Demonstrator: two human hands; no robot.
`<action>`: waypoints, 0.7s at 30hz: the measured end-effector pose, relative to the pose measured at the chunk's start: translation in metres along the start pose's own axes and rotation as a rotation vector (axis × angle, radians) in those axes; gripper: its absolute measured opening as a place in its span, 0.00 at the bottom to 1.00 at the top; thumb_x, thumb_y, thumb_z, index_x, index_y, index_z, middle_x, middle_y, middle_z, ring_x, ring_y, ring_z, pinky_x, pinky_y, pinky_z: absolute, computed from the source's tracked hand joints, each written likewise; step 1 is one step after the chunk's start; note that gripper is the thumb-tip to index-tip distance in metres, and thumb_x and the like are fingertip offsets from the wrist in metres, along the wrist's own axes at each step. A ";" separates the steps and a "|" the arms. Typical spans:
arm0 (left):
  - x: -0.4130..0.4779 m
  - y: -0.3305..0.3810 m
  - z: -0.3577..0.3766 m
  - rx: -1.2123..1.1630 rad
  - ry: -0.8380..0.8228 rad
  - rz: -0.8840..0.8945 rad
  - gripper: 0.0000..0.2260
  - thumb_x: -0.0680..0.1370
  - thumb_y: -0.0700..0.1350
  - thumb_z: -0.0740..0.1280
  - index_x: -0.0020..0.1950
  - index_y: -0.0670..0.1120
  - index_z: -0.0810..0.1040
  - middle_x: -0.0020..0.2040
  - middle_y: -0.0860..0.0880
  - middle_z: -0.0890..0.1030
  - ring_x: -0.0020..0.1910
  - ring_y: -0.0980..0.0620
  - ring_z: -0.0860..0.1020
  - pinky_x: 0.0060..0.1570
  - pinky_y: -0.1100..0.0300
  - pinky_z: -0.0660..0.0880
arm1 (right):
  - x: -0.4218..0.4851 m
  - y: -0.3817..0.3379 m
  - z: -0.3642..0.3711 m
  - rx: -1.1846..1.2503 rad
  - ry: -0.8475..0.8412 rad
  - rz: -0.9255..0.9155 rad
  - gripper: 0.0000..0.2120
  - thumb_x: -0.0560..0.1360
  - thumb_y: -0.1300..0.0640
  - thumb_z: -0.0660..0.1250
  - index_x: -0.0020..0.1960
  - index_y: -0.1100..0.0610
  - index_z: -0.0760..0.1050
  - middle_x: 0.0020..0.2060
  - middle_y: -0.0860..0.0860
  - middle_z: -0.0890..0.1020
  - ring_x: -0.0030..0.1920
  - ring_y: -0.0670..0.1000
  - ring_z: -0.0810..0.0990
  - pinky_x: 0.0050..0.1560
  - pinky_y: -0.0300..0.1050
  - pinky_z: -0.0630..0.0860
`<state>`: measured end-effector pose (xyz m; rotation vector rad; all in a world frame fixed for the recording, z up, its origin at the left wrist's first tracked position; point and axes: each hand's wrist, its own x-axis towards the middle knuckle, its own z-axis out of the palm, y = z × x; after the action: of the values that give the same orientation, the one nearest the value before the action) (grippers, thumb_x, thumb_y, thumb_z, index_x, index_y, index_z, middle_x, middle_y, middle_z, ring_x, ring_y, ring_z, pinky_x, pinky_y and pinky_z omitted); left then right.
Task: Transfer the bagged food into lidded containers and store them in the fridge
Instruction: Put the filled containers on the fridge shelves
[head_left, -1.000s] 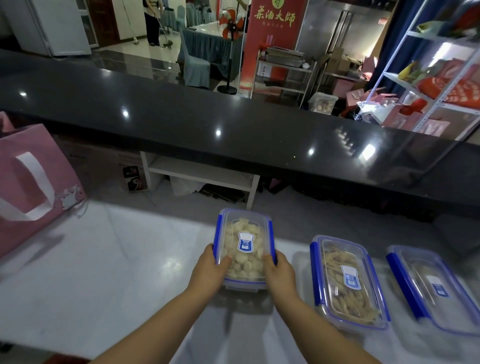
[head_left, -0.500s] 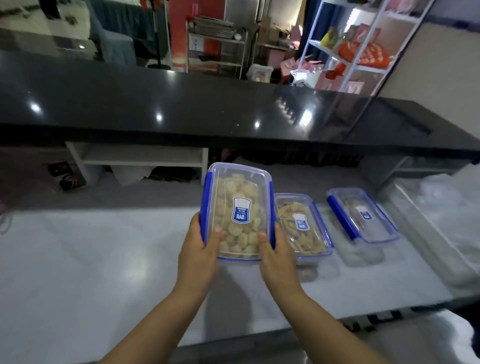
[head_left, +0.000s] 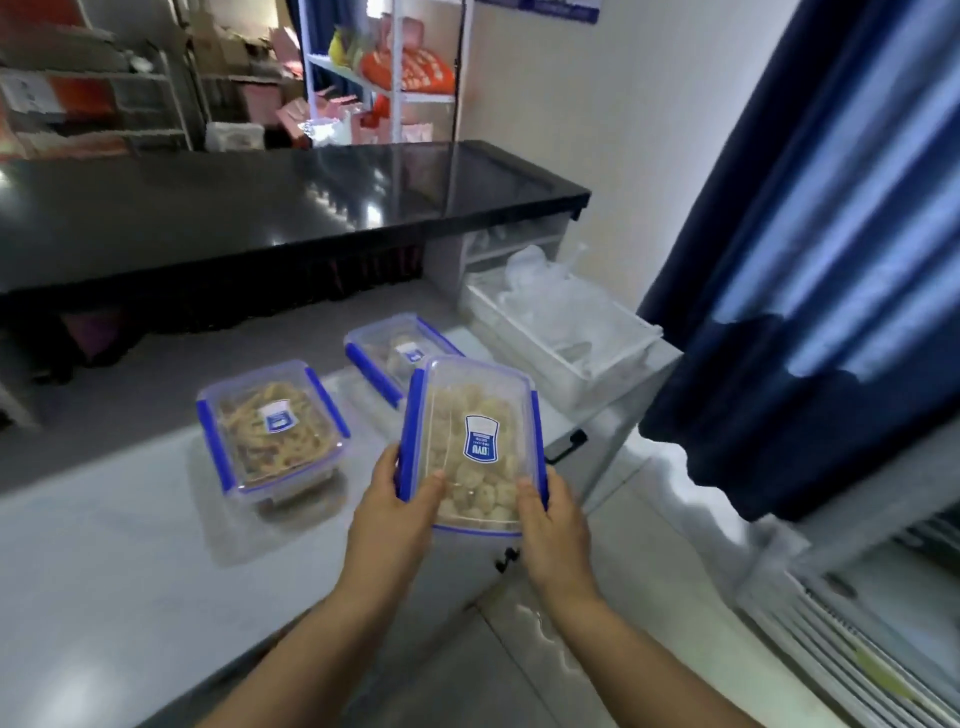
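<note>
Because the lidded container (head_left: 470, 447) is rigid clear plastic packed with pale food pieces, it likely handles stiff, moderately light and somewhat slick; the left hand (head_left: 395, 512) and right hand (head_left: 550, 519) grasp its long clipped sides, holding it above the surface (head_left: 104, 561).

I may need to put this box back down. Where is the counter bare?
Bare counter lies left of the strip-filled container, out to its near edge. It is crowded rightward: the far container and white tray sit close beyond the held container.
</note>
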<state>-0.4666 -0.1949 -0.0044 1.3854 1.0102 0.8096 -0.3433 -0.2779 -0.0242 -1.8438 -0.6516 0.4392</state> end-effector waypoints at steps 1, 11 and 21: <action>-0.005 0.000 0.030 0.008 -0.056 -0.009 0.11 0.76 0.51 0.67 0.54 0.64 0.70 0.50 0.57 0.81 0.49 0.54 0.81 0.53 0.47 0.78 | 0.005 0.010 -0.030 -0.007 0.038 0.018 0.08 0.79 0.50 0.59 0.55 0.47 0.74 0.47 0.46 0.80 0.47 0.44 0.79 0.49 0.48 0.79; -0.048 0.009 0.290 -0.050 -0.405 -0.106 0.16 0.75 0.46 0.69 0.60 0.55 0.69 0.51 0.54 0.80 0.46 0.56 0.81 0.41 0.61 0.78 | 0.048 0.106 -0.280 -0.107 0.242 0.170 0.07 0.77 0.49 0.61 0.49 0.52 0.72 0.39 0.44 0.77 0.38 0.41 0.75 0.33 0.31 0.69; -0.034 0.008 0.441 -0.051 -0.596 -0.277 0.22 0.72 0.40 0.71 0.64 0.51 0.69 0.51 0.44 0.81 0.45 0.45 0.83 0.41 0.49 0.80 | 0.092 0.156 -0.406 -0.278 0.294 0.256 0.07 0.76 0.46 0.62 0.50 0.49 0.73 0.38 0.44 0.77 0.37 0.41 0.75 0.31 0.31 0.69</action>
<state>-0.0751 -0.3985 -0.0286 1.2928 0.6820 0.1886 0.0004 -0.5606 -0.0268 -2.2145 -0.2867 0.2420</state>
